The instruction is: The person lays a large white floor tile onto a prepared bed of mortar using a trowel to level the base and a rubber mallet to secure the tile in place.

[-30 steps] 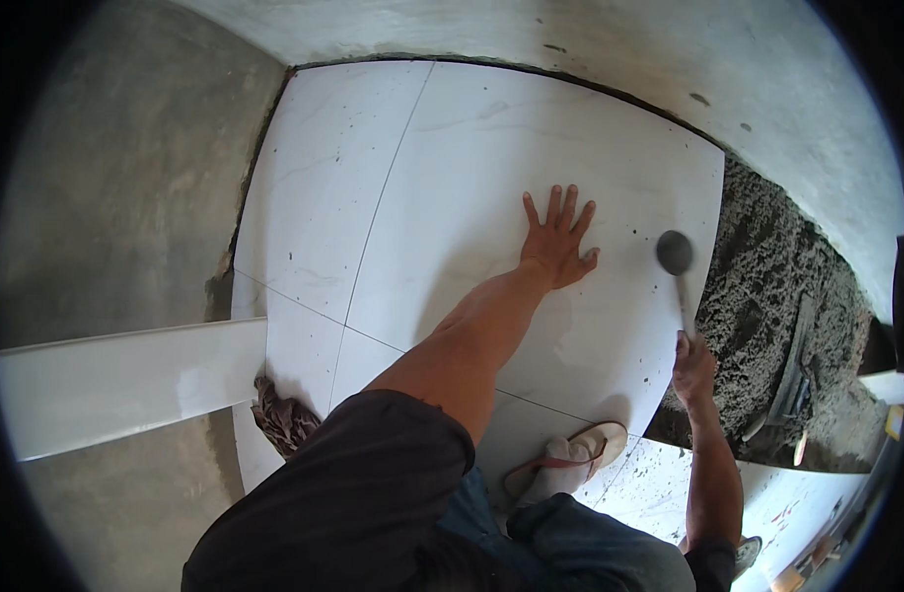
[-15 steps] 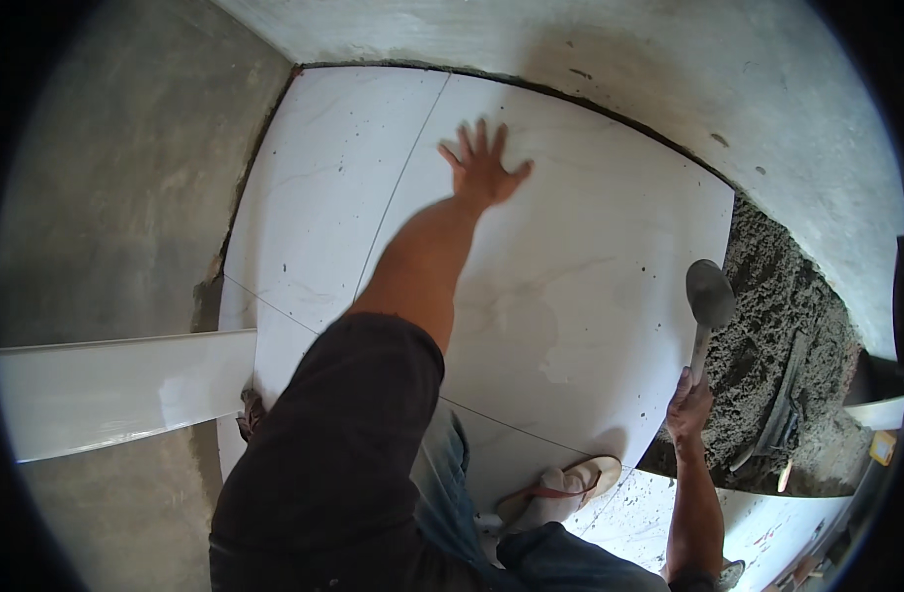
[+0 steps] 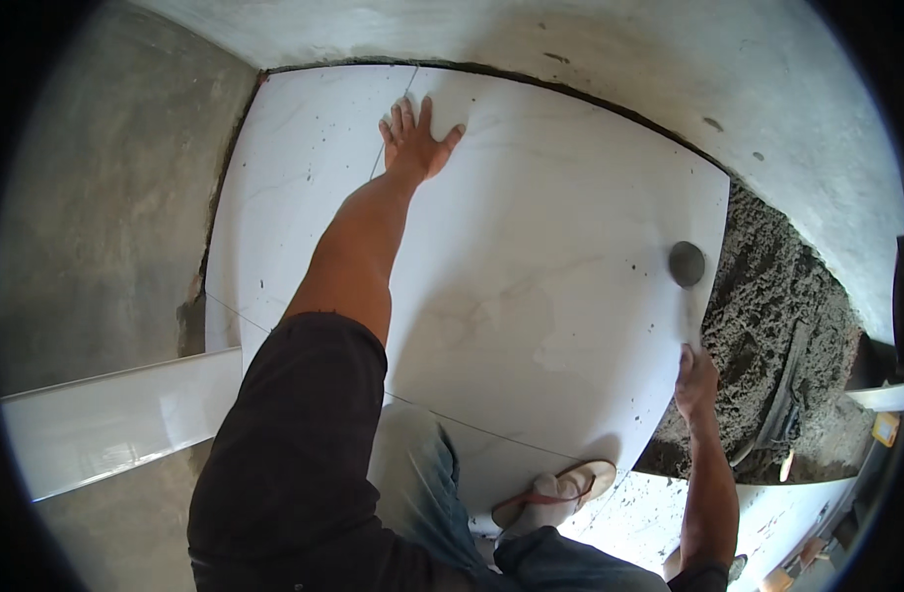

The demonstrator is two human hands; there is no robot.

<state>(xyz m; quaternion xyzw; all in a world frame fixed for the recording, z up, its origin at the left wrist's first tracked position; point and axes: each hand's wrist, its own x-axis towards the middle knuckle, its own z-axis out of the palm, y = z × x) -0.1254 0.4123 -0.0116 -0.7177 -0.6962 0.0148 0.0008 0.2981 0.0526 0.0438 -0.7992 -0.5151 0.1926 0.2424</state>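
Observation:
Fingers spread, my left hand (image 3: 418, 148) lies on the seam near the far wall, where a large white marbled tile (image 3: 531, 227) meets the narrower tile (image 3: 284, 187) on the left. My right hand (image 3: 696, 383) is closed around the pale handle of a rubber mallet (image 3: 687, 264). The mallet's round dark head is over the right side of the large tile, close to its edge; whether it touches the surface I cannot tell. Dark specks and a faint damp-looking patch mark the tile.
Rough grey mortar (image 3: 758, 276) borders the large tile on the right, with a long grey tool (image 3: 782, 385) on it. Bare plaster walls (image 3: 610, 49) rise behind and at left. A glossy white panel (image 3: 126, 419) juts in from the left. My sandalled foot (image 3: 560, 488) stands near the front seam.
My left hand has shifted left along the far side, from the large tile onto the seam. The mallet head has moved slightly left, from the tile's right edge to over the tile.

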